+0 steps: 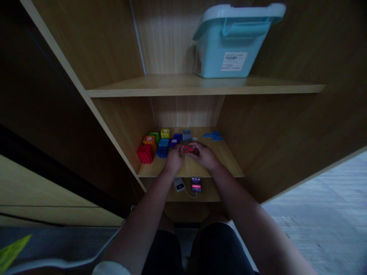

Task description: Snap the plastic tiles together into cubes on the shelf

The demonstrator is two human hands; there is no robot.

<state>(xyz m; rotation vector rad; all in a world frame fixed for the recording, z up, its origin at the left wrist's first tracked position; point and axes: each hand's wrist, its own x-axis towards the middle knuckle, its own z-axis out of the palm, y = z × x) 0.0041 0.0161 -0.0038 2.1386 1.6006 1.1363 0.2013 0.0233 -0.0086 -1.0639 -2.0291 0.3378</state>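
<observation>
Head view showed your left hand (174,158) and right hand (204,156) meeting over the shelf (229,165), both closed on one small red piece (188,149) pinched between them. It was held just above the board, likely so both hands could work it. Block stacks (145,154) crowded the left rear, grouped by colour. Flat blue pieces (212,135) lay well apart at the right rear. Bare board ran to the front edge on your right — open room there. A bin (232,42) sat one level up.
</observation>
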